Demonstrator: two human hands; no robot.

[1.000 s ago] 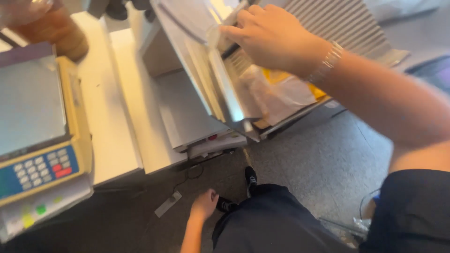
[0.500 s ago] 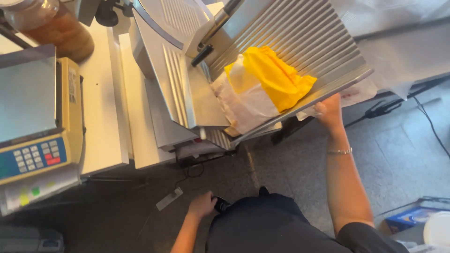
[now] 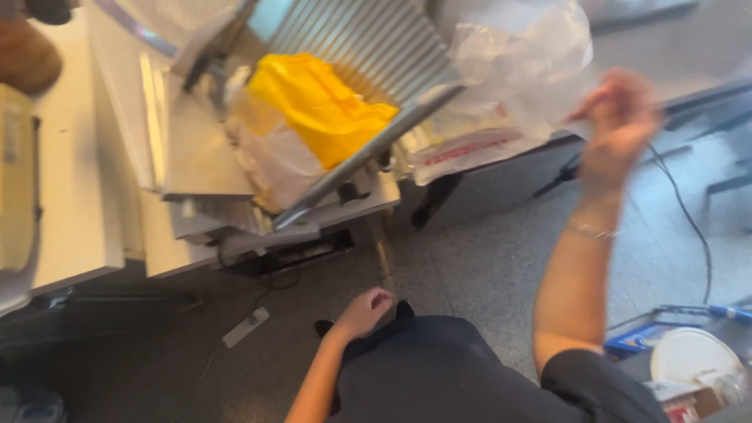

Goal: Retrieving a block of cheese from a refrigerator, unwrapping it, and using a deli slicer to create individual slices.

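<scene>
Plastic bag (image 3: 517, 70): clear, crumpled, pinched by the right hand (image 3: 619, 117) at its edge, lifted off the right end of the slicer (image 3: 258, 133). Bag hangs from the fingers, so it looks light, likely empty; contents can't be confirmed through the blur.

Near: left hand (image 3: 364, 309) hangs low by the dark trousers, loosely curled, holding nothing. Bin (image 3: 689, 360) at lower right holds a white lid-like disc and scraps.

Middle: slicer carriage tilts down toward the person, probably why the yellow wrap (image 3: 321, 106) stays lodged against the ribbed plate. Yellow wrap sits on a pale film-wrapped block (image 3: 270, 160) below it.

Far: cable (image 3: 689, 211) runs over the grey floor (image 3: 486, 266) right of the stand. White counter (image 3: 70, 188) left of the slicer.
</scene>
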